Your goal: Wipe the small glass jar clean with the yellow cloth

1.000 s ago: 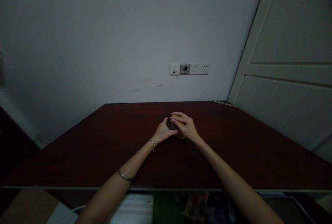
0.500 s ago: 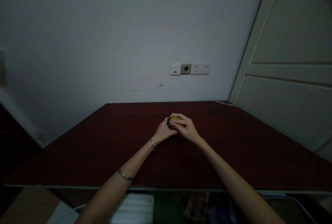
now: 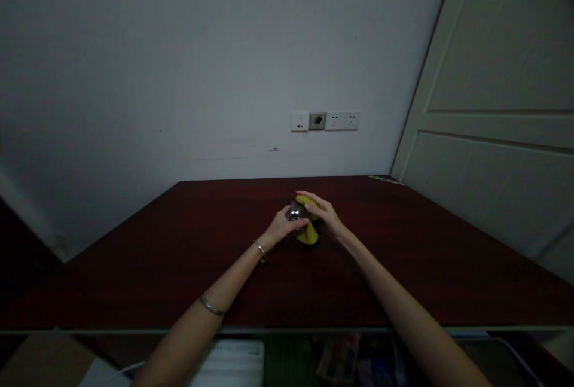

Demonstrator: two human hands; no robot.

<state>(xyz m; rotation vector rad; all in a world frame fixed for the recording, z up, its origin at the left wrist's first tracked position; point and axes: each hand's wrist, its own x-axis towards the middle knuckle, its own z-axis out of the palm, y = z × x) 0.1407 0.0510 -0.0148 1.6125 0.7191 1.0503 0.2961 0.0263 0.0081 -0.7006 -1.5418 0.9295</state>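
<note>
My left hand (image 3: 280, 227) is closed around a small shiny metal object (image 3: 296, 210), round and silvery with bright reflections; its exact kind does not show. A yellow cloth (image 3: 308, 234) hangs down beside the metal, with another part of it showing at the top under the fingers. My right hand (image 3: 327, 216) grips this cloth against the right side of the metal object. Both hands are close together over the middle of the dark red table (image 3: 215, 243).
Behind the table rises a pale wall with a row of sockets (image 3: 325, 121). A panelled door (image 3: 484, 124) stands at the right. Below the table's front edge are a white case (image 3: 233, 363) and a box (image 3: 338, 360).
More of the shiny metal now shows between my hands. The yellow cloth has come into fuller view, with a flap hanging below my right fingers. The head view has shifted slightly.
</note>
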